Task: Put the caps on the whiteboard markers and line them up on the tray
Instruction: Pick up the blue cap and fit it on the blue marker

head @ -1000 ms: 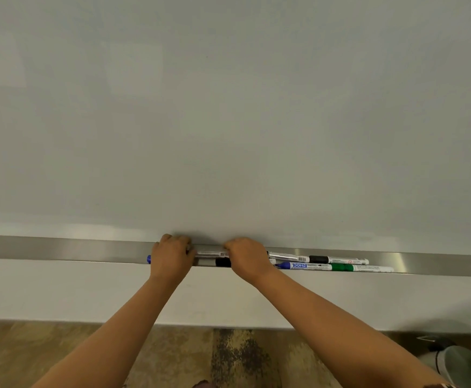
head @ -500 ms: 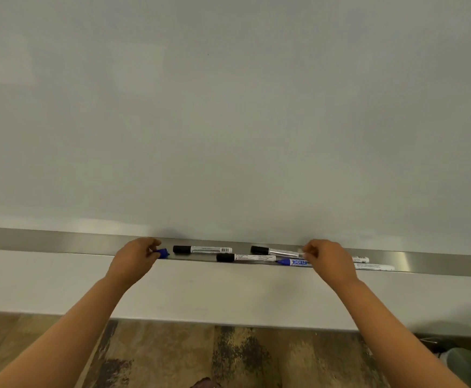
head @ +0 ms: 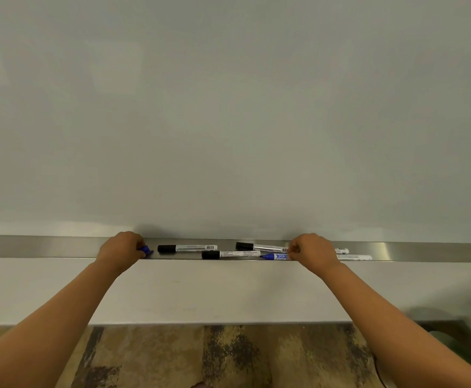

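Barely shifted, left hand [head: 120, 249] pinches blue cap [head: 145, 250]; right hand [head: 314, 252] grips blue marker [head: 275, 256] at tray [head: 46, 246] edge.

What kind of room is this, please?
Probably a classroom or meeting room. A large whiteboard fills the wall, a metal tray runs along under it, and markers lie on the tray. The floor looks like patterned carpet.
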Demonstrator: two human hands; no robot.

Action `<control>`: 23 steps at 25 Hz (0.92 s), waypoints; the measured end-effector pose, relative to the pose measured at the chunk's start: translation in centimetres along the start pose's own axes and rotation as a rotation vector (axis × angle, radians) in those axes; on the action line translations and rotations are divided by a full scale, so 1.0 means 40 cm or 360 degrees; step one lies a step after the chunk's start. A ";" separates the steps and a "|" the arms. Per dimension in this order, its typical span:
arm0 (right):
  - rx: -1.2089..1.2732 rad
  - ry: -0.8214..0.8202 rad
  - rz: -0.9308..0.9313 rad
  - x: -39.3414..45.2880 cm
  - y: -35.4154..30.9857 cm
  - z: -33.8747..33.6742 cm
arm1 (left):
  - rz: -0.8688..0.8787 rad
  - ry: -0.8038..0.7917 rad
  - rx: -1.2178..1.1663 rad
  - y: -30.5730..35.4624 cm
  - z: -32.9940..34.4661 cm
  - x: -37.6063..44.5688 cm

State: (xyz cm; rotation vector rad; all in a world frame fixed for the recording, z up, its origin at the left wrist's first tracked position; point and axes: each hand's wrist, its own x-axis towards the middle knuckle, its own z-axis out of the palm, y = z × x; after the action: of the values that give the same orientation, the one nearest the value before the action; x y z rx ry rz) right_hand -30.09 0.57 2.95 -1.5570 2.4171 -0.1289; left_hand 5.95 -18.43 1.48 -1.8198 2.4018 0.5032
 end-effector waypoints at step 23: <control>0.0189 0.0295 -0.0531 -0.042 -0.043 -0.030 | 0.0376 -0.0060 -0.1590 0.378 0.083 -0.161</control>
State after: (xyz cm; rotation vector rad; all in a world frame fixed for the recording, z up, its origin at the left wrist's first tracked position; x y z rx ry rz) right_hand -28.24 1.28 4.74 -1.9536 2.2078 -0.4911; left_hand -6.99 -7.90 3.20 -1.6861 2.5331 2.0137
